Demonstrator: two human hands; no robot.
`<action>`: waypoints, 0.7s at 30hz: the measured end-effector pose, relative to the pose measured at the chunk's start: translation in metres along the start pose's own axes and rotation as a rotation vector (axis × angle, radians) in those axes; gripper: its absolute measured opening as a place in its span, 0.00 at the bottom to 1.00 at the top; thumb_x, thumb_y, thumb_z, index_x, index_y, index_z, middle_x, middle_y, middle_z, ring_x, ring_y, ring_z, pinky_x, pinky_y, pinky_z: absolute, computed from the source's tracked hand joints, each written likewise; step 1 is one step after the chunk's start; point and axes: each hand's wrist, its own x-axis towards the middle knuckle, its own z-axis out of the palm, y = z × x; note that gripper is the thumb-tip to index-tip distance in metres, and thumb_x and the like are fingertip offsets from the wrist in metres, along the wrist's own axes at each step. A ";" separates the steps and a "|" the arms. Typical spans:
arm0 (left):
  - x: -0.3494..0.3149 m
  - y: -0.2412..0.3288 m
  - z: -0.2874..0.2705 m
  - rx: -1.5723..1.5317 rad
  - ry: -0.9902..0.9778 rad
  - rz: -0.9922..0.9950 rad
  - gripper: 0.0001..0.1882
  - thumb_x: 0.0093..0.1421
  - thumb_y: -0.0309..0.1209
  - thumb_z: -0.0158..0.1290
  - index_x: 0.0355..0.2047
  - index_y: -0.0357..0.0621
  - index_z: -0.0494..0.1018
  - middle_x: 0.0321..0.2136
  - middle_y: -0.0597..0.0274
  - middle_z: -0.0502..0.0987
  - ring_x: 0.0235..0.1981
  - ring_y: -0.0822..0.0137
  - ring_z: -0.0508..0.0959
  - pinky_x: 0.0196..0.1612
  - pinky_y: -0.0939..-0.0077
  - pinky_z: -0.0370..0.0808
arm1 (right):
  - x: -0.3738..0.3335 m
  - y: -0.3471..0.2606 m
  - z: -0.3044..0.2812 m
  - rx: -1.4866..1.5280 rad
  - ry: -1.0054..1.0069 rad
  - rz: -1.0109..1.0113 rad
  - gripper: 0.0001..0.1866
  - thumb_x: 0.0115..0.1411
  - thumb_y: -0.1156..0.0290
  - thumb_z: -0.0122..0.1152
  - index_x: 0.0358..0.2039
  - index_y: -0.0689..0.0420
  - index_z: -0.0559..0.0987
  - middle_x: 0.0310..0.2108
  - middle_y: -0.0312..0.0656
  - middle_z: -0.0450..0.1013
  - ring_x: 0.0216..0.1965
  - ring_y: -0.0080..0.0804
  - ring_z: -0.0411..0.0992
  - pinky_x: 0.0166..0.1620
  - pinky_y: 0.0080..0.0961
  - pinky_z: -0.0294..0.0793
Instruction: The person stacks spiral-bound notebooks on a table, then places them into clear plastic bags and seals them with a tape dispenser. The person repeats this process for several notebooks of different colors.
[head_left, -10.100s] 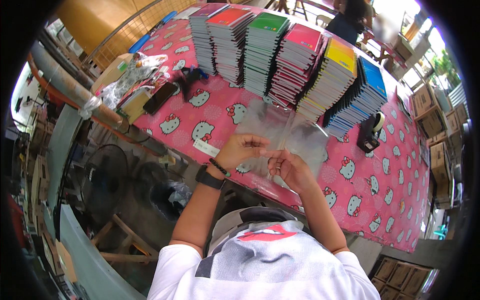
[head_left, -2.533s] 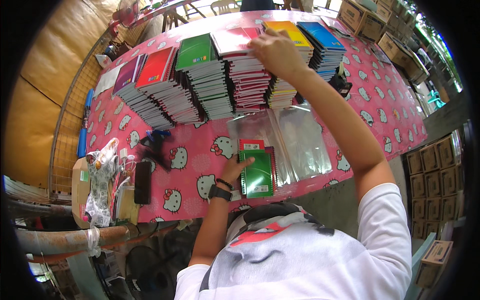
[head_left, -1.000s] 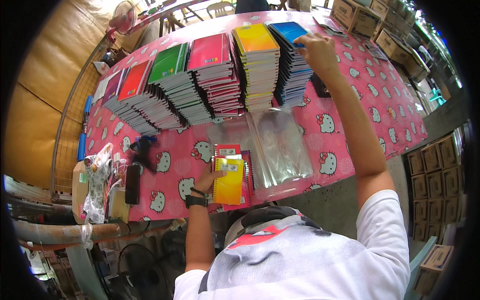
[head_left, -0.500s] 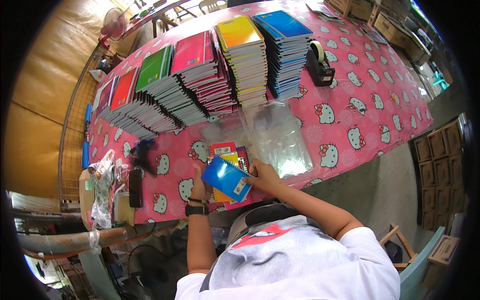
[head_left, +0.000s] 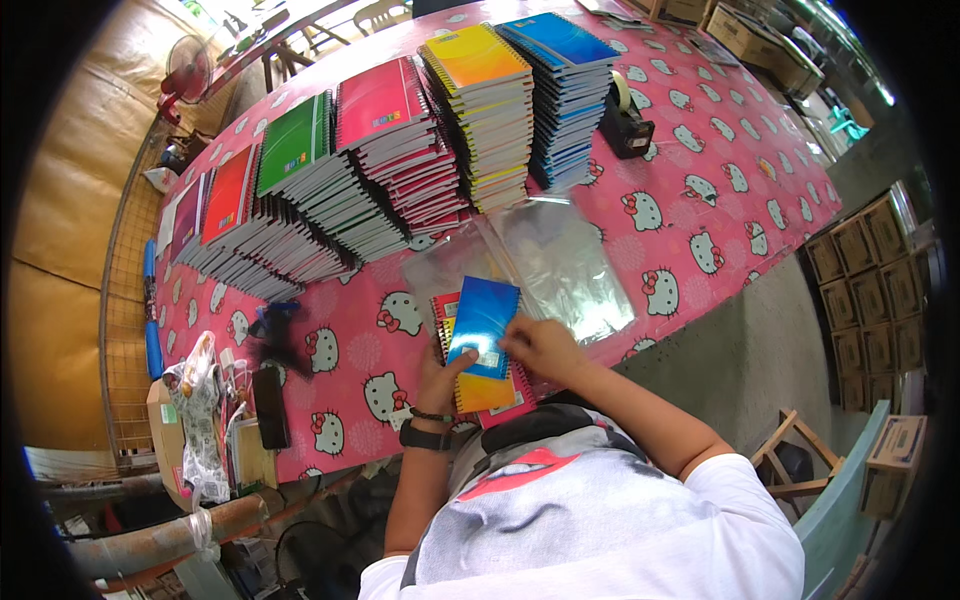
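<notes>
A small blue spiral notebook point(head_left: 484, 318) lies on top of a little pile between my hands, turned nearly upright. Beneath it show a yellow notebook point(head_left: 480, 396), a red one point(head_left: 447, 303) and a pink one point(head_left: 512, 405). My left hand point(head_left: 440, 376) grips the pile's left side, its thumb over the blue cover; its other fingers are mostly hidden. At the right spiral edge, my right hand point(head_left: 546, 350) pinches the blue notebook. Clear plastic bags point(head_left: 570, 265) lie flat just beyond the pile.
Tall notebook stacks line the far side: purple point(head_left: 187, 218), red point(head_left: 228, 200), green point(head_left: 295, 150), pink point(head_left: 380, 105), yellow point(head_left: 475, 60), blue point(head_left: 560, 42). A tape dispenser point(head_left: 627, 130) stands at their right. A phone point(head_left: 270, 408) lies left; cartons point(head_left: 870, 270) are stacked right.
The blue notebook has turned from a slant to nearly upright. My left hand, open beside the pile before, now has its thumb over the cover. My right hand has shifted up the spiral edge.
</notes>
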 end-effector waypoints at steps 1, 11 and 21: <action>-0.002 0.002 -0.001 -0.016 -0.021 0.017 0.30 0.50 0.23 0.57 0.52 0.37 0.57 0.42 0.55 0.71 0.39 0.65 0.75 0.42 0.71 0.74 | 0.008 0.006 -0.010 0.017 0.069 0.065 0.21 0.52 0.58 0.61 0.41 0.57 0.70 0.28 0.50 0.73 0.30 0.42 0.74 0.34 0.34 0.70; -0.012 0.024 0.050 0.007 -0.330 0.297 0.37 0.47 0.23 0.60 0.54 0.39 0.53 0.48 0.54 0.66 0.49 0.64 0.69 0.52 0.68 0.68 | -0.012 -0.017 -0.043 0.874 -0.056 0.269 0.50 0.43 0.66 0.72 0.60 0.60 0.50 0.52 0.44 0.63 0.51 0.34 0.65 0.54 0.31 0.64; 0.045 0.025 0.137 0.265 -0.597 0.380 0.47 0.39 0.20 0.63 0.58 0.44 0.50 0.49 0.57 0.63 0.52 0.65 0.65 0.55 0.69 0.63 | -0.028 0.048 -0.140 0.466 0.110 -0.128 0.52 0.33 0.69 0.73 0.60 0.56 0.55 0.52 0.43 0.63 0.54 0.33 0.60 0.57 0.30 0.59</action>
